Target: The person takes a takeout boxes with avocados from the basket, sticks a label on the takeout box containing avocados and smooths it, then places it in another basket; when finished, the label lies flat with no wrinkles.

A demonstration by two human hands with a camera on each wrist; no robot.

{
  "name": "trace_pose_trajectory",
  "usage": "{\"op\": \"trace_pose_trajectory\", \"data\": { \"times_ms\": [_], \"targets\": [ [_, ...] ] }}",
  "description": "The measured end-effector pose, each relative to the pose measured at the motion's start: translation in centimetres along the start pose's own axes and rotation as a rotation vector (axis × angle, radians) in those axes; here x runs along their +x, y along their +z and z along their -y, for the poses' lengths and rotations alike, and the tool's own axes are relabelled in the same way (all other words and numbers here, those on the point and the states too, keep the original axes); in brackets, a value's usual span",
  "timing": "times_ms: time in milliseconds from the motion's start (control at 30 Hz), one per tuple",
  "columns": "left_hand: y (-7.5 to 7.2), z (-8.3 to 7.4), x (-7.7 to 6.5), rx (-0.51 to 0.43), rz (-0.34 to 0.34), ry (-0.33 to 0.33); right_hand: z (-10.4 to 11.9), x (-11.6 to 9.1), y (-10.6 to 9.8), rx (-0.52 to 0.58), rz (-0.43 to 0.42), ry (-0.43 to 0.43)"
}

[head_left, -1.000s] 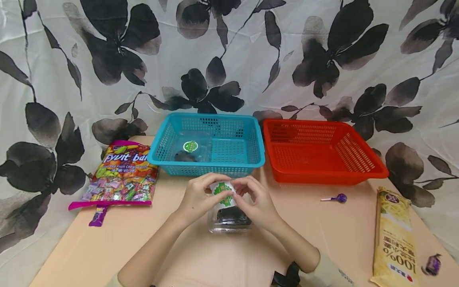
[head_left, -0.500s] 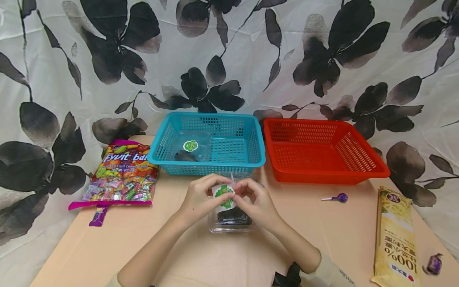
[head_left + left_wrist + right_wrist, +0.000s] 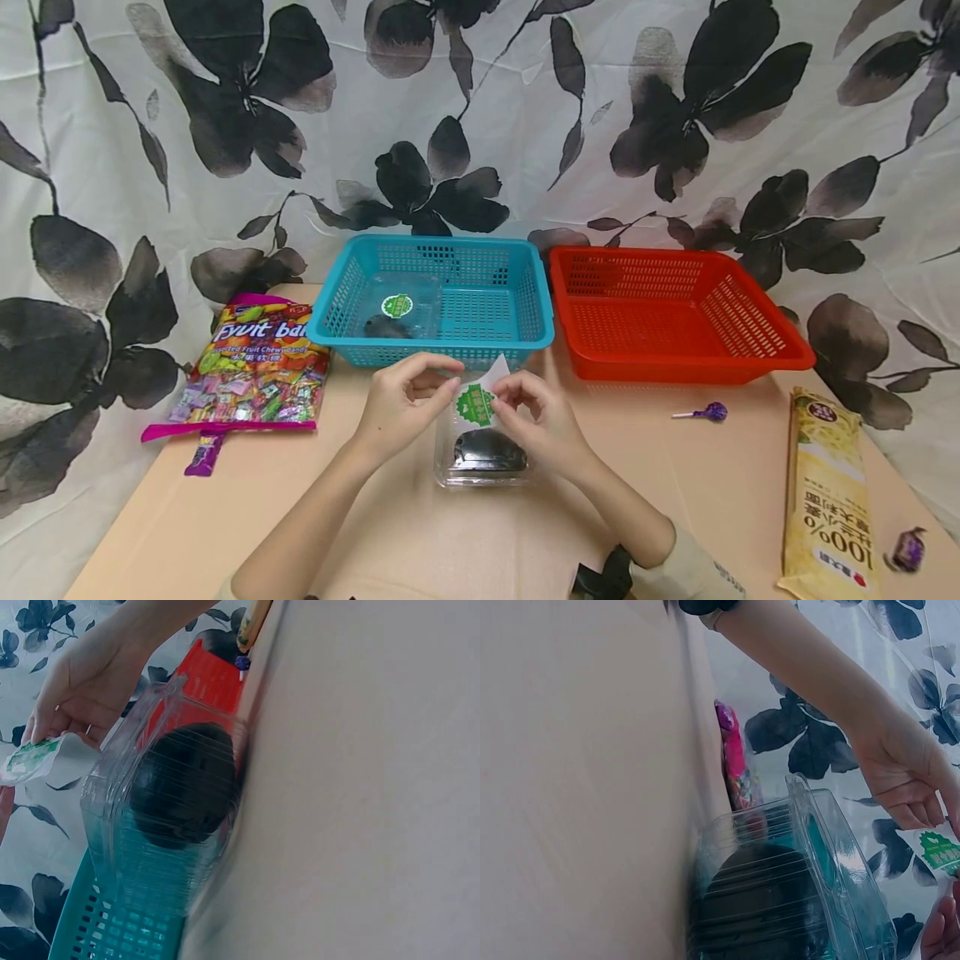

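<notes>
A white sticker sheet (image 3: 476,406) with a green label is held between my hands above a clear plastic clamshell box (image 3: 450,477). With thumb and fingertips, my right hand (image 3: 543,421) pinches its right side, and a loose white flap stands up at the top. At the sheet's left edge my left hand (image 3: 401,408) pinches with its thumb and fingers, though the contact is partly hidden. A dark, rounded, glossy object (image 3: 489,451) lies inside the box. In the left wrist view it looks large and oval (image 3: 187,784); its kind is unclear.
Behind the box stand a blue basket (image 3: 495,343), with a similar labelled clamshell (image 3: 427,292) in it, and a red basket (image 3: 675,371). Left are a candy bag (image 3: 255,358) and a purple candy (image 3: 205,454). Right lie a lollipop (image 3: 708,412), a yellow noodle pack (image 3: 825,492) and a wrapped candy (image 3: 907,550).
My left thumb has slid off the label's front to its left edge, and the left hand has shifted left. More of the label and its raised white flap shows. The box has stayed put.
</notes>
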State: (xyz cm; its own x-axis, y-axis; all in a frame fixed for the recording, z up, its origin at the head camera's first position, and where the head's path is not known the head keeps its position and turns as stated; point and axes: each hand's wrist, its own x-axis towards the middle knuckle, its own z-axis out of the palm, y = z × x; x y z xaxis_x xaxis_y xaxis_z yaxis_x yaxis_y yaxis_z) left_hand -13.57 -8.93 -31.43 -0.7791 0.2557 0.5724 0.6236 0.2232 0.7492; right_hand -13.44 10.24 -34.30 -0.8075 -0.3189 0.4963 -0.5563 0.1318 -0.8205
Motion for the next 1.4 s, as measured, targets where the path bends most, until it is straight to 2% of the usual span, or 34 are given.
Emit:
{"op": "trace_pose_trajectory", "data": {
  "times_ms": [300, 433, 533, 733, 1100, 1267, 1400],
  "targets": [
    [-0.1, 0.0, -0.1, 0.006, 0.018, -0.017, -0.3, 0.0, -0.2, 0.011, -0.018, 0.050],
    [0.1, 0.2, 0.0, 0.012, 0.020, -0.002, -0.2, 0.0, -0.4, 0.027, -0.027, 0.056],
    [0.2, 0.2, 0.0, 0.023, 0.016, 0.003, -1.0, -0.1, -0.5, 0.056, -0.025, 0.066],
    [0.3, 0.1, 0.0, -0.001, -0.002, -0.043, -2.3, -0.2, -0.7, 0.126, -0.015, 0.061],
    [0.1, -0.2, 0.0, -0.013, -0.011, -0.078, -2.2, -0.4, -0.7, 0.182, -0.008, 0.059],
    [-0.8, 0.2, -0.3, 0.031, -0.048, -0.110, -2.0, -0.4, -0.7, 0.232, -0.016, 0.097],
    [-2.8, 1.6, -1.4, 0.060, -0.096, -0.185, -2.0, -0.5, -0.9, 0.249, -0.052, 0.142]
  ]
}}
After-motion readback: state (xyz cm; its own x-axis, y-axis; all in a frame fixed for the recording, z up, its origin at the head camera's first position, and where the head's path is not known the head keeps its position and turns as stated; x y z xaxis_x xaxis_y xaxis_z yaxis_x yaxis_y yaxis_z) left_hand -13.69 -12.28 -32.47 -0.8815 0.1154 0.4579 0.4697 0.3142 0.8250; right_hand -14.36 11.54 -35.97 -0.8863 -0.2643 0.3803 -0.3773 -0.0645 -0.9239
